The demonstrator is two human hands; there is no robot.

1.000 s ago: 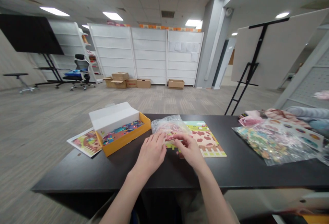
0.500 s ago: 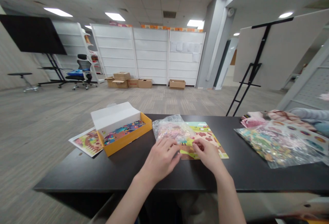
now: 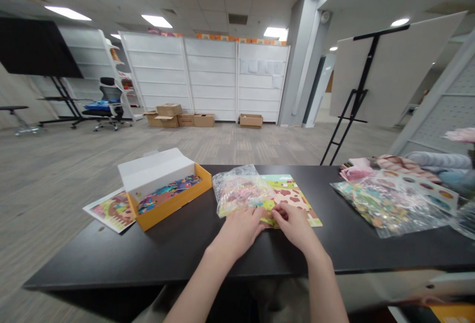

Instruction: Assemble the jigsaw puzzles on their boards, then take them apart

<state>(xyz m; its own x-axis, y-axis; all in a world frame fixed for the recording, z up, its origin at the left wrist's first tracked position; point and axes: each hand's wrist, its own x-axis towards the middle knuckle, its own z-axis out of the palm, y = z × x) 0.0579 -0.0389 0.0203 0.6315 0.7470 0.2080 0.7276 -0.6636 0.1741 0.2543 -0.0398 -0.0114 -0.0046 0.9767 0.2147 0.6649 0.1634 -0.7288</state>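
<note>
A flat farm-animal jigsaw picture (image 3: 293,195), with brown cow patches on it, lies on the black table. A clear plastic bag of puzzle pieces (image 3: 239,192) covers its left part. My left hand (image 3: 241,229) rests low over the picture's near left edge, fingers stretched toward the bag's near edge. Beside it, my right hand (image 3: 295,224) is on the near side of the picture with thumb and fingertips pinched together. Whatever may be between those fingertips is hidden.
An open yellow box (image 3: 170,207) with colourful pieces stands left, beside a printed picture sheet (image 3: 111,210). To the right lie another bag of pieces (image 3: 389,204), a paint palette (image 3: 419,187) and rolled fabrics (image 3: 408,167). The black table (image 3: 148,258) ends close to me.
My left hand has lowered and its fingers have flattened near the picture. My right hand has come closer to it, still pinched. The view has turned slightly right.
</note>
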